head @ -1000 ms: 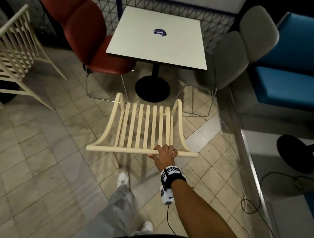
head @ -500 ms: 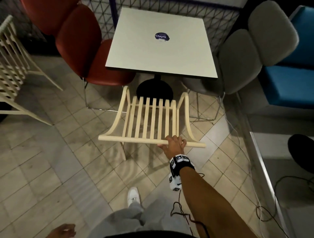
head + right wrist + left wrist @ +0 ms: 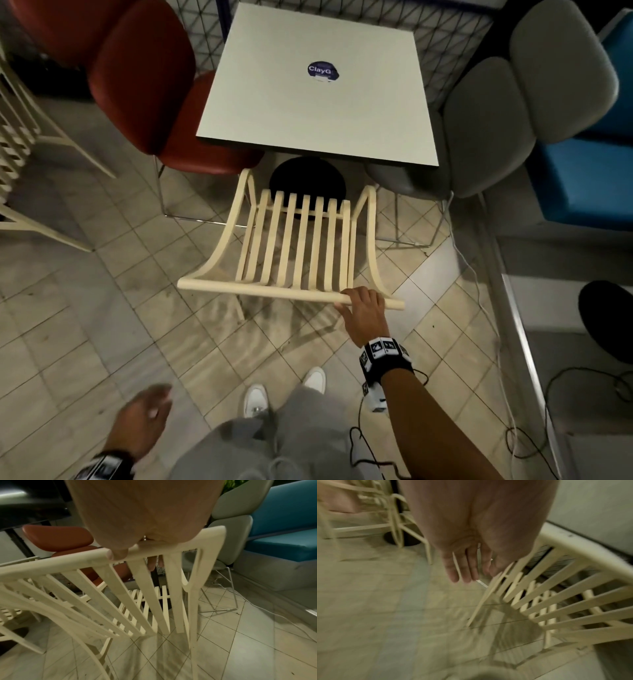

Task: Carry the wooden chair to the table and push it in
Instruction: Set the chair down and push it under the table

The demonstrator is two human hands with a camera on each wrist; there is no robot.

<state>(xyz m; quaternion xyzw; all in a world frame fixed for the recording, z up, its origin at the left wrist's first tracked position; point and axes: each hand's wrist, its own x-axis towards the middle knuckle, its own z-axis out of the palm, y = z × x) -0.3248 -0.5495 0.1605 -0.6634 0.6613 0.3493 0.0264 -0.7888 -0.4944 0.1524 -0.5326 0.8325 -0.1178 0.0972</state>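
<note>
Pale grey surface (image 3: 318, 102), square, on a black pedestal base (image 3: 307, 185), flanked by a red chair (image 3: 144, 89) on its left and a grey chair (image 3: 486, 126) on its right. Cream wooden chair (image 3: 298, 246) sits in the gap between them, on or just above the tiled floor (image 3: 85, 325); cannot tell which. Seat front is near the surface's near edge, not yet under it. Chair faces the surface, backrest toward the person; its front-to-back axis runs almost square to that edge, while the top rail (image 3: 260, 291), the long line of the back, lies roughly parallel to it, dipping slightly rightward in the head view. Right hand (image 3: 364, 310) is the only grip: fingers curled over the top rail near its right end, thumb underneath in the right wrist view. Left hand (image 3: 144, 421) hangs free by the leg, fingers straight, holding nothing. Judgement: carry is about done, pushing in remains. An off-centre, one-handed push will likely swing the chair, so either bring the left hand onto the rail's left half or shift the grip to mid-rail, then drive straight, watching the neighbours' legs.
</note>
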